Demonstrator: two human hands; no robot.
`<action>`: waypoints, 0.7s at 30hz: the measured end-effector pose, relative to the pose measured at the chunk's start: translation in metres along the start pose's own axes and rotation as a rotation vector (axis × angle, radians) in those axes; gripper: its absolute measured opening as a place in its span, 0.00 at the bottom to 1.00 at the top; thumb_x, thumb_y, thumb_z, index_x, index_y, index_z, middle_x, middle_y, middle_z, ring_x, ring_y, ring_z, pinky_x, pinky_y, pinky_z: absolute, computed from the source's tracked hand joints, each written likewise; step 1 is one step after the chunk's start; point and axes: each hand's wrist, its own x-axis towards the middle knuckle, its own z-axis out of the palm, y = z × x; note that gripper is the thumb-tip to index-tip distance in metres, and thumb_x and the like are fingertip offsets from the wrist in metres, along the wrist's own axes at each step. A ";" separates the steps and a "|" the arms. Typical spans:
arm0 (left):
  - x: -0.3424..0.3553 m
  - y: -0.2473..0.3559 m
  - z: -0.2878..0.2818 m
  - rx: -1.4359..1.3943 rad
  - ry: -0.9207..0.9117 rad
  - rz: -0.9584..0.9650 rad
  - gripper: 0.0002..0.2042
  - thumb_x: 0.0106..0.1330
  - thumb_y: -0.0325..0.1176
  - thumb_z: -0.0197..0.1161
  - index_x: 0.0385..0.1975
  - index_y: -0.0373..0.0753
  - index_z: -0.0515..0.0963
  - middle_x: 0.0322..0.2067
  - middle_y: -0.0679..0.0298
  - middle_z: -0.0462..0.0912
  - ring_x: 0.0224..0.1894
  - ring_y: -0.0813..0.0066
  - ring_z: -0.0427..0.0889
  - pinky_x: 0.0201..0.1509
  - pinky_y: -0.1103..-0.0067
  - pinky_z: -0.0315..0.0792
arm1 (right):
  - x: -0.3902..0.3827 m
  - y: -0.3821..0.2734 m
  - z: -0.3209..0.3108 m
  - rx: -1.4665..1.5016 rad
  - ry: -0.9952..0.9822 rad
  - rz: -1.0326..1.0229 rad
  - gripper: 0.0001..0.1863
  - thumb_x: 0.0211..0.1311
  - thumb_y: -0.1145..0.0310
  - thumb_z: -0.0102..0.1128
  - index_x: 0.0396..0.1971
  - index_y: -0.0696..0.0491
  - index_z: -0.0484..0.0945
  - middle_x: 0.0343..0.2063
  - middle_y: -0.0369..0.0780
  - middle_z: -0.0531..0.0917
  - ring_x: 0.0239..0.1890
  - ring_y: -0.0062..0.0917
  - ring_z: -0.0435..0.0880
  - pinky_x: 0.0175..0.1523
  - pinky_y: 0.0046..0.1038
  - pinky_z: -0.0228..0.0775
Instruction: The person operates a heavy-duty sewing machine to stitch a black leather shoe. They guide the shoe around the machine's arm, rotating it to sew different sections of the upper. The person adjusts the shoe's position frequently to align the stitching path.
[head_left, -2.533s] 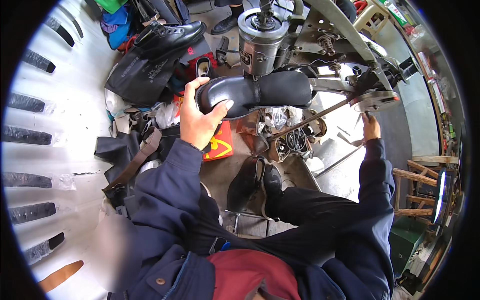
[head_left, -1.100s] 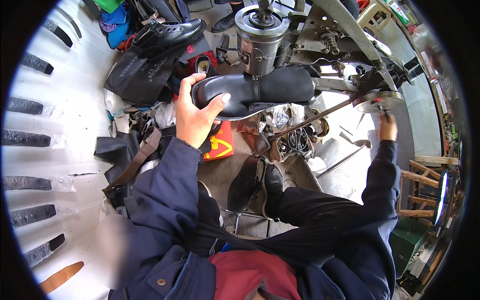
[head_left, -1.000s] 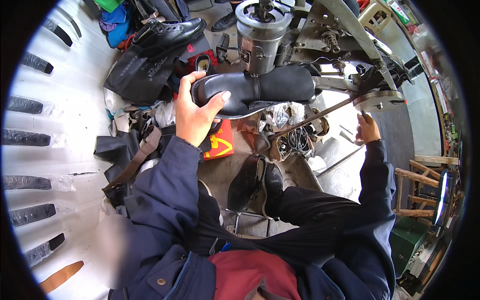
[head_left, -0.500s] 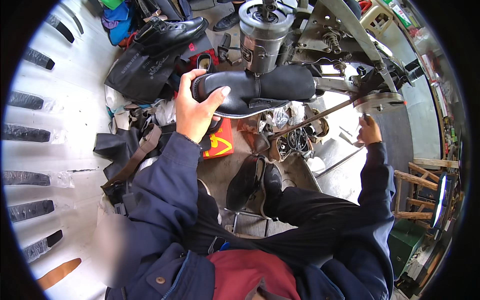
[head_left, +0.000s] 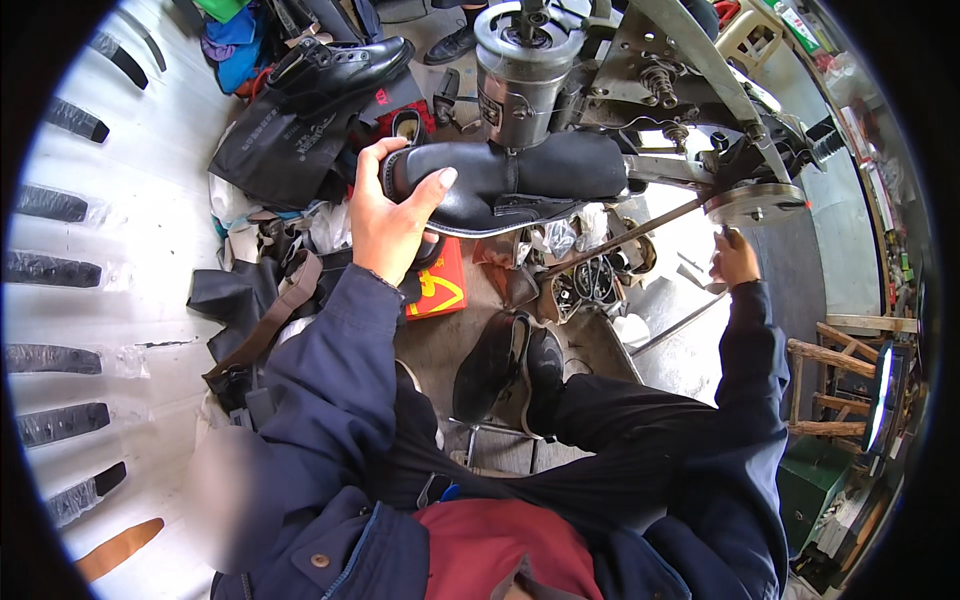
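A black leather shoe (head_left: 455, 185) lies sideways on the arm of a metal sewing machine (head_left: 518, 95), under its upright cylindrical head. My left hand (head_left: 390, 215) is closed round the shoe's left end, thumb on top and fingers over the far side. The shoe's other end covers the machine arm, so its inside is hidden. To the right, my right hand (head_left: 738, 258) is closed on the small crank handle (head_left: 728, 234) below the round metal hand wheel (head_left: 755, 205). Only a bit of that handle shows above the fingers.
Another black shoe (head_left: 345, 70) rests on a dark bag at the far left. Below the machine are a red and yellow box (head_left: 440, 280) and open boxes of small parts (head_left: 585, 285). A wooden stool (head_left: 830, 385) stands at the right. Wrapped dark strips (head_left: 55, 265) line the white surface at left.
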 end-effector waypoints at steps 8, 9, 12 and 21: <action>0.004 0.000 -0.001 0.013 0.001 -0.037 0.29 0.57 0.38 0.75 0.56 0.41 0.68 0.38 0.61 0.80 0.27 0.80 0.81 0.19 0.84 0.74 | -0.027 -0.076 -0.079 0.125 0.387 -0.443 0.14 0.71 0.60 0.58 0.29 0.54 0.76 0.16 0.34 0.72 0.16 0.16 0.72 0.21 0.21 0.62; 0.004 -0.002 -0.002 0.002 0.005 -0.037 0.30 0.57 0.38 0.76 0.57 0.41 0.68 0.38 0.61 0.80 0.27 0.80 0.81 0.18 0.84 0.74 | -0.015 -0.062 -0.085 0.077 0.431 -0.406 0.14 0.71 0.60 0.59 0.28 0.54 0.76 0.16 0.34 0.72 0.16 0.16 0.72 0.21 0.22 0.62; 0.002 -0.010 -0.010 -0.044 -0.051 -0.021 0.35 0.59 0.36 0.75 0.64 0.41 0.62 0.45 0.58 0.79 0.37 0.75 0.83 0.32 0.81 0.81 | 0.023 -0.013 -0.071 -0.123 0.531 -0.416 0.15 0.71 0.59 0.59 0.28 0.54 0.74 0.16 0.34 0.71 0.13 0.19 0.71 0.17 0.25 0.60; -0.011 -0.033 -0.007 -0.413 -0.166 -0.032 0.34 0.65 0.29 0.69 0.68 0.43 0.58 0.56 0.57 0.73 0.55 0.67 0.79 0.53 0.69 0.83 | -0.049 -0.061 0.018 -0.022 -0.095 -0.243 0.13 0.70 0.62 0.55 0.34 0.58 0.74 0.15 0.37 0.76 0.13 0.21 0.73 0.21 0.23 0.65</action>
